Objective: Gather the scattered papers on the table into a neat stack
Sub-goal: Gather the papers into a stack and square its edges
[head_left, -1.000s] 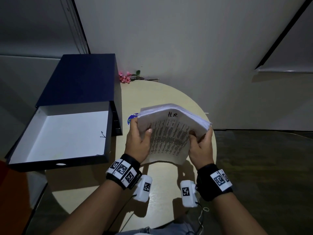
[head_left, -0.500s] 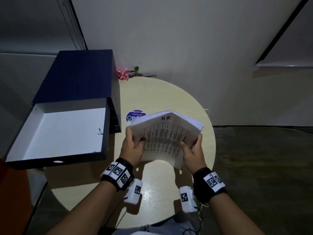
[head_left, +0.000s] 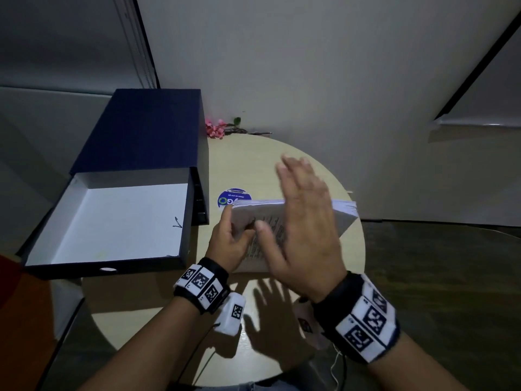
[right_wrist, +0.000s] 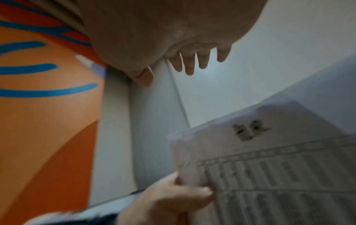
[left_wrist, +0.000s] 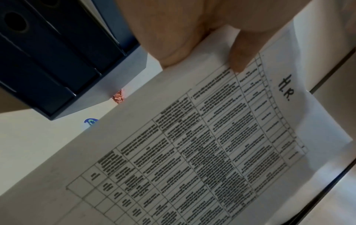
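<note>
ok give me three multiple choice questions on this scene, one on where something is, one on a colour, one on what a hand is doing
1. Where is the open box relative to the paper stack?
A. on the person's left of it
B. on the person's right of it
C. on top of it

2. What colour is the box's outside?
A. red
B. dark blue
C. yellow

3. What is the right hand doing?
A. gripping the stack's edge
B. raised with its fingers straight, holding nothing
C. resting inside the box

Answers:
1. A, the head view shows the box lying left of the stack on the round table.
2. B, its lid and walls are dark blue, the inside white.
3. B, the fingers are spread clear of the paper, while only the left hand pinches the stack.
</note>
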`<state>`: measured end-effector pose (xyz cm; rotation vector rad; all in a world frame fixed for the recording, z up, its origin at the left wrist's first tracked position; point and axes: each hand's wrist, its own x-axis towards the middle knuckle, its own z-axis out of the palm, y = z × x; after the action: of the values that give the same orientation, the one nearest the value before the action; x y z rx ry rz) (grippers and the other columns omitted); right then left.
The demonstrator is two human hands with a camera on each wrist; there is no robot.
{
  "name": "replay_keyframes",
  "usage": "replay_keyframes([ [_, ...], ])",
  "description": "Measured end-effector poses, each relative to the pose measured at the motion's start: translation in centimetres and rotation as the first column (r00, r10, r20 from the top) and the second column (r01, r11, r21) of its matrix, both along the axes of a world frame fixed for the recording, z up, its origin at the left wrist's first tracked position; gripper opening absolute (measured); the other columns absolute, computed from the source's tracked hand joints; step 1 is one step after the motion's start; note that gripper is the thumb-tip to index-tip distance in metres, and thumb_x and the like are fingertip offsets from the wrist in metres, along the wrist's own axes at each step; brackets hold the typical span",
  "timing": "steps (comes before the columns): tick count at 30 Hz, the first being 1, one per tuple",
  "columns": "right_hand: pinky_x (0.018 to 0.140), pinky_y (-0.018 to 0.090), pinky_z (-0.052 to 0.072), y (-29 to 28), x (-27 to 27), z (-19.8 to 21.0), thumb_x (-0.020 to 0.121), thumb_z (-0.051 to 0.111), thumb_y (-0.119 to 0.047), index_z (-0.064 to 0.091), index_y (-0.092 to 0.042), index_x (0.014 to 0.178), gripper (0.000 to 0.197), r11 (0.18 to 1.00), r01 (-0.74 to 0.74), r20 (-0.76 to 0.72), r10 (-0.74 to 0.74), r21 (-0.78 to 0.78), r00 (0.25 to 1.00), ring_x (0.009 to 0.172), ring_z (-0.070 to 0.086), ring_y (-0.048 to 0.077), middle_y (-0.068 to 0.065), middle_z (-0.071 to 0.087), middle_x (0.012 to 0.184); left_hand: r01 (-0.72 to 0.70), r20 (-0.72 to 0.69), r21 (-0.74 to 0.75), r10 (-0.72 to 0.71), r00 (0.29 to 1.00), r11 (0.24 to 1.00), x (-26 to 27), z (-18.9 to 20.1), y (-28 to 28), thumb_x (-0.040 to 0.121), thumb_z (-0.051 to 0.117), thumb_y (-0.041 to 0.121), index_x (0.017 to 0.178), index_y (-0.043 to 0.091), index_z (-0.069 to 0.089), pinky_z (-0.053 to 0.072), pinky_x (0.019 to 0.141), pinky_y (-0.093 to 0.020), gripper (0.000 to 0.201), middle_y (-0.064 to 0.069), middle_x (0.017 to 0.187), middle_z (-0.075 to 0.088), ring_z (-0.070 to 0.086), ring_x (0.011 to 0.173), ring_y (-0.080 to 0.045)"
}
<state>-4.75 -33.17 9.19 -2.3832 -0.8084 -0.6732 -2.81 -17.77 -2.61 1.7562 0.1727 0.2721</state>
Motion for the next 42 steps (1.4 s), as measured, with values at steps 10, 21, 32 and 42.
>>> replay_keyframes([
  [10,0.124,0.051,0.012,2.7,0.2,-3.2,0.099,0.039,-0.047,0.016,-0.007,0.158,0.075,0.918,-0.062,-0.166,-0.004,-0.393,0.986,0.155,0.002,0.025,0.01,0.006,0.167,0.034,-0.014,-0.186,-0.038,0.999,0.982,-0.3,1.8,-0.7,0.09,0.055,0.028,0.124,0.019,0.053,0.049,0.088,-0.024,0.035,0.024,0.101,0.071,0.066,0.098,0.003],
  [21,0.124,0.048,0.005,-1.7,1.3,-4.1,0.092,0.045,-0.041,0.019,-0.002,0.156,0.079,0.921,0.172,-0.157,-0.239,-0.351,0.958,0.154,0.007,0.03,0.014,0.013,0.166,0.019,0.013,-0.059,-0.019,1.0,0.998,0.0,0.8,-0.3,0.085,0.06,-0.013,0.115,0.028,0.051,0.05,0.085,-0.015,0.052,0.019,0.102,0.066,0.062,0.093,0.013],
  [32,0.11,0.04,0.045,-9.4,5.9,-6.1,0.083,0.078,-0.016,0.046,-0.023,0.141,0.066,0.819,0.284,-0.666,0.152,0.499,0.731,0.132,0.052,0.015,-0.003,0.057,0.141,0.019,-0.017,-0.153,-0.022,1.0,0.988,0.2,2.0,0.0,0.089,0.06,0.001,0.122,0.019,0.052,0.05,0.096,-0.041,0.038,0.0,0.105,0.068,0.065,0.101,-0.015],
  [42,0.091,0.028,0.056,-7.2,4.5,-9.9,0.098,0.059,-0.015,0.053,-0.03,0.122,0.029,0.683,0.371,-0.648,0.198,0.63,0.735,0.107,0.066,0.006,-0.005,0.067,0.116,-0.026,0.021,-0.091,0.028,0.999,0.995,0.6,3.0,-0.6,0.092,0.058,0.005,0.106,0.037,0.053,0.053,0.088,-0.027,0.035,0.005,0.107,0.066,0.064,0.099,-0.001],
])
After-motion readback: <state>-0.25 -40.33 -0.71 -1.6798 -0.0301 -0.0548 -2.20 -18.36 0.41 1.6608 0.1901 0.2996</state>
